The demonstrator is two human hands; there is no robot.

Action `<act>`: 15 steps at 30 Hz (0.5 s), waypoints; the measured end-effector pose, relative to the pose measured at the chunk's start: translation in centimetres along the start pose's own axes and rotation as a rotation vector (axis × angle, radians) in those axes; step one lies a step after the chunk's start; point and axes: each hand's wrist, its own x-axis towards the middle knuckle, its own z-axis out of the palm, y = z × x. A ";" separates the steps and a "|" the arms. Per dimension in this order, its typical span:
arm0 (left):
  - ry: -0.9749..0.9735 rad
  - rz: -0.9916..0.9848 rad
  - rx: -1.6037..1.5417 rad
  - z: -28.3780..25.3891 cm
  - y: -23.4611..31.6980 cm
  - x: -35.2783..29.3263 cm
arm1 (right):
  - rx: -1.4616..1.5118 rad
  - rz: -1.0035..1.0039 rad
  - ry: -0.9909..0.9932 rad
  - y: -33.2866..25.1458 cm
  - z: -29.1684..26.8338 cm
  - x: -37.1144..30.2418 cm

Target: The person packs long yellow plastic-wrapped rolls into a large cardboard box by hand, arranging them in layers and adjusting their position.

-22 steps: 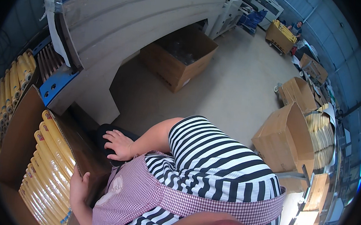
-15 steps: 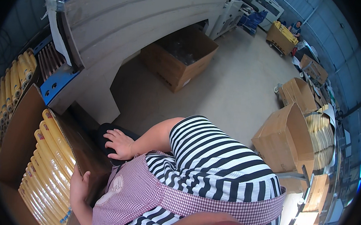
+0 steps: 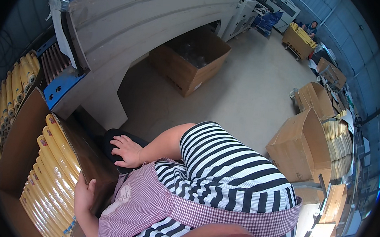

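Note:
A cardboard box [image 3: 16, 139] at the left holds a row of long yellow rolls [image 3: 53, 177] in shiny clear wrap, lying slanted side by side. My left hand [image 3: 84, 193] grips the near edge of this box, thumb on the outer side; its other fingers are partly hidden by the rim, beside the rolls. On my dark-clad knee lies my right hand [image 3: 126, 151], fingers spread, holding nothing. My striped sleeve [image 3: 231, 156] and checked apron [image 3: 144, 199] fill the lower middle.
Behind the box stands a large grey machine [image 3: 148, 18], with an open carton [image 3: 197, 81] under it. More yellow rolls [image 3: 11, 93] are stacked far left. Open cartons [image 3: 291, 147] line the right side. Another person [image 3: 311, 28] is beside a loaded cart [image 3: 296, 43] far back.
Both hands keep their places. The view has shifted very slightly, and the distant person has changed posture a little.

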 end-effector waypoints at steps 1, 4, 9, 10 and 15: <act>0.004 0.002 -0.011 0.0 0.0 0.0 | 0.000 0.002 -0.005 0.0 0.0 0.0; 0.007 -0.013 -0.016 0.1 -0.1 0.0 | 0.002 0.004 -0.001 -0.1 -0.1 0.0; -0.003 -0.004 -0.011 0.2 -0.4 0.2 | 0.006 0.002 0.014 0.0 -0.1 -0.1; -0.003 0.000 -0.014 0.2 -0.5 0.2 | 0.004 -0.001 0.014 0.1 0.0 0.0; 0.005 -0.008 -0.034 0.2 -0.4 0.1 | 0.005 0.002 0.030 0.0 0.0 -0.1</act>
